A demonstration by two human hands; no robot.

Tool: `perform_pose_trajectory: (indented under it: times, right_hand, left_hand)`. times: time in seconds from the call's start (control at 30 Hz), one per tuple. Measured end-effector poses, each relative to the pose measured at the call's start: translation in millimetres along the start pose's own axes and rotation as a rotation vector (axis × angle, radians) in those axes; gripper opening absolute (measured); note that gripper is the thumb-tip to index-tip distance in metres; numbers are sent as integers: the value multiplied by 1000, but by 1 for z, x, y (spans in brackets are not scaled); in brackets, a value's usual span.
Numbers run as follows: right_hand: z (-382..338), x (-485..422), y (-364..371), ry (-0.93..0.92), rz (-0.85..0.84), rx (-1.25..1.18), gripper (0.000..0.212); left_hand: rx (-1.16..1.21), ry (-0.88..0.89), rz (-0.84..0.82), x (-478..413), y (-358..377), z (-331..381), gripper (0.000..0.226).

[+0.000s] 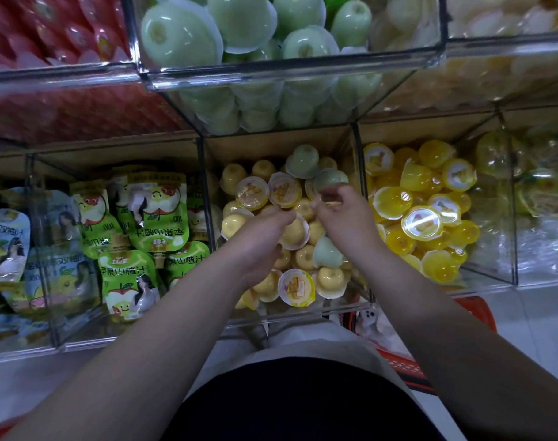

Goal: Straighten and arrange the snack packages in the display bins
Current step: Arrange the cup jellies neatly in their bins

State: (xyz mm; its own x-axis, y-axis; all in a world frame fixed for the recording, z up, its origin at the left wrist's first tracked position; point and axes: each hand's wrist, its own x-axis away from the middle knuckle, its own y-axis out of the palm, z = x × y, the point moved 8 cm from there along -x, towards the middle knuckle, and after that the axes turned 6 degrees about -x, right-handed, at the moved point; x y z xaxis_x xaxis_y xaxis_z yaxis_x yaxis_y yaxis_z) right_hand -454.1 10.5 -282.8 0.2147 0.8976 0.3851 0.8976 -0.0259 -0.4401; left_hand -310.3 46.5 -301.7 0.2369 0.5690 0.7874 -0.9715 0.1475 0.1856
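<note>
Hands reach inside a clear plastic bin (303, 313) of yellow jelly cups (330, 280): left hand (264, 237) lays straight, joined fingers on them; right hand (344, 214) pinches a pale green cup (331, 181) with its fingertips.

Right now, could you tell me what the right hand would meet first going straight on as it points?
Probably the pale green jelly cup just past the fingertips of the right hand, though depth is unclear.

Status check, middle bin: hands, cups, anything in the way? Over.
Left hand resting on yellow jelly cups. Right hand curled at pale green cup, grip unclear. Second green cup by right wrist; nothing blocking.
</note>
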Motion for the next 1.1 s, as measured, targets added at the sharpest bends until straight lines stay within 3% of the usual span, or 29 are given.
perform_pose_trajectory:
  times: [0.17, 0.3, 0.43, 0.6, 0.87, 1.1]
  right_hand:
    - [-27, -12, -13, -51, 48, -83, 28]
    - [-31, -25, -6, -21, 10, -162, 35]
    - [-30, -41, 1, 23, -29, -57, 52]
    - [-29, -62, 16, 63, -164, 133, 52]
    - [-21, -65, 29, 81, -270, 160, 69]
    - [-30, -48, 36, 16, -302, 95, 55]
  left_hand:
    - [93, 74, 59, -11, -2, 23, 9]
    - [133, 135, 124, -26, -2, 48, 26]
    - [172, 86, 192, -40, 1, 57, 40]
    - [149, 74, 226, -48, 9, 65, 20]
    - [144, 73, 280, -54, 4, 73, 25]
    - [227, 79, 244, -45, -8, 73, 33]
